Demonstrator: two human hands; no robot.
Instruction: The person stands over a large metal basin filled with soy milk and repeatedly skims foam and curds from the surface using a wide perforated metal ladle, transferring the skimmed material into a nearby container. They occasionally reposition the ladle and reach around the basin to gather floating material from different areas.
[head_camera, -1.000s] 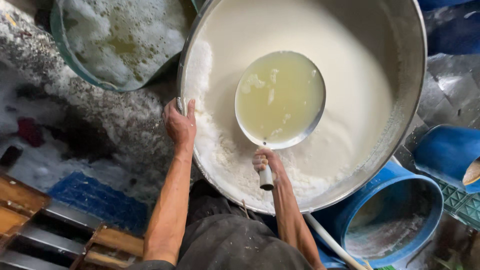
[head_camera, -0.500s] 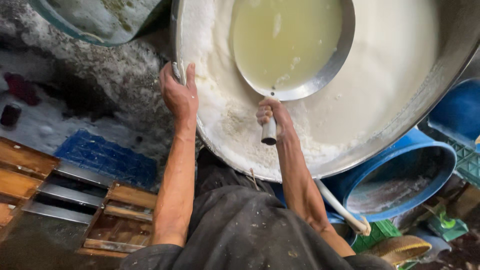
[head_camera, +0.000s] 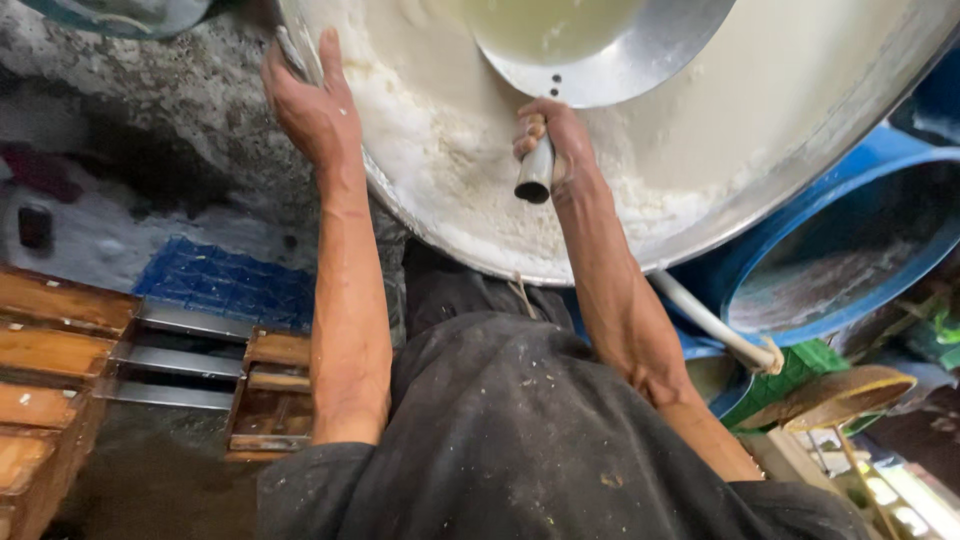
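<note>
The right hand (head_camera: 552, 135) is wrapping its fingers (head_camera: 530, 128) fully around the short tubular metal handle (head_camera: 534, 172) of a large round ladle pan (head_camera: 610, 50); the grip is closed, and the handle's open end is pointing back toward the person. The pan is sitting low in the white curd mass, holding pale yellow liquid (head_camera: 540, 22); two small holes are showing in its steel wall near the handle.

The left hand (head_camera: 312, 105) is gripping the rim of the big steel basin (head_camera: 800, 190), fingers curled over the edge and thumb lying along it. The basin is filling the upper part of the view, with foamy white curd (head_camera: 450, 170) lying against its near wall, between the two hands.

A blue plastic barrel (head_camera: 840, 270) is standing just beside the basin on the right side, partly under its rim. A white hose (head_camera: 705, 320) is running below the right forearm. Wooden moulds with metal strips (head_camera: 150, 360) are lying at lower left, near a blue crate (head_camera: 230, 285).
</note>
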